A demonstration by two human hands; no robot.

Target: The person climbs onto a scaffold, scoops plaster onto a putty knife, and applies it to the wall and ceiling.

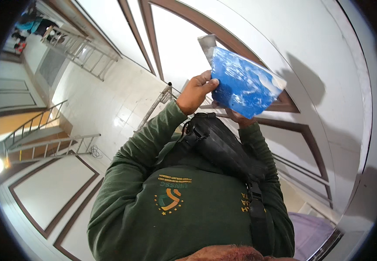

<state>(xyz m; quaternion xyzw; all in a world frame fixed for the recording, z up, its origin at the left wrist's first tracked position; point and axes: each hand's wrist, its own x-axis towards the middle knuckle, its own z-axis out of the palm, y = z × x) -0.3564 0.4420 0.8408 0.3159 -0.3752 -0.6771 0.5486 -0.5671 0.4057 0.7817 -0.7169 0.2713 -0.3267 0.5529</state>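
The blue packet (245,82) is held up in front of the chest, against a white panelled wall (328,65) with brown trim. It is flat and glossy, roughly square and tilted, with a pale silvery flap (207,44) sticking out at its upper left corner. The left hand (195,93) is closed on its left edge, thumb on the near face and fingers behind. The right hand (240,117) sits under the lower edge and is mostly hidden by the packet, so I cannot tell whether it pinches or only props it

To hold it well, I judge the left pinch should stay on the edge, clear of the face, while the right hand bears the weight from below so the thin sheet does not sag or fold

A black bag strap (223,148) runs across the green sweatshirt (132,209). The chest carries a round crest (169,200) in yellow and pale green under a short arc of yellow lettering, with more yellow lettering (244,202) beside the strap. Metal stair railings (45,139) stand off to the left, and a purple cloth (310,230) lies at lower right
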